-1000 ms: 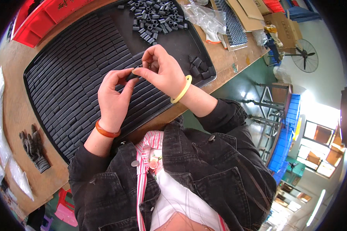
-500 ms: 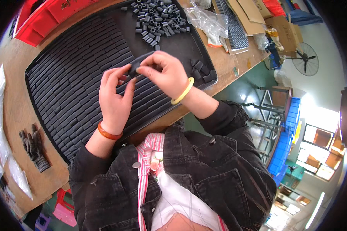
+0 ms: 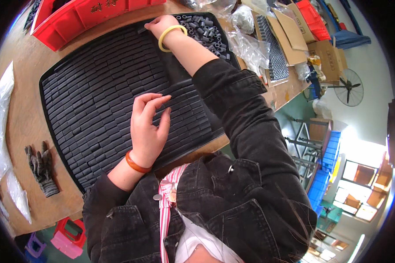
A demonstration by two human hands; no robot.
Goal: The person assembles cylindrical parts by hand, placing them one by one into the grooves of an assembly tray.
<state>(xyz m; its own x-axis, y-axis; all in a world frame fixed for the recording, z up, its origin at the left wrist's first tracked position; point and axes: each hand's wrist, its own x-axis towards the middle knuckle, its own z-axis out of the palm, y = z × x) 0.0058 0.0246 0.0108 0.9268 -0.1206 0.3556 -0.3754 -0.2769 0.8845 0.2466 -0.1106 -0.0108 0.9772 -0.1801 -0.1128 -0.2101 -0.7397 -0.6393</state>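
A large black tray (image 3: pixel 180 72) holds many rows of short black tubes (image 3: pixel 105 92), laid on their sides end to end. My right hand (image 3: pixel 166 28) reaches to the tray's far edge, thumb and fingertips pinched on a single black tube (image 3: pixel 142 30). Beside that hand, at the far right of the tray, lies a loose heap of the same tubes (image 3: pixel 208 35), partly hidden by my wrist. My left hand (image 3: pixel 149 125) hovers over the near rows, fingers bent and apart from the thumb, with nothing visible between them.
A red bin (image 3: pixel 87 19) stands beyond the tray. On the wooden table at left are a dark glove (image 3: pixel 41 168) and a long clear plastic wrap (image 3: pixel 2 122). Plastic bags (image 3: pixel 252 50) and cardboard (image 3: pixel 289 35) lie at the far right. A fan (image 3: pixel 349 87) stands past the table.
My right hand has moved from beside my left hand to the tray's far edge. The left hand stays over the rows, its fingers now apart. Loose pieces at the tray's right are gone from view.
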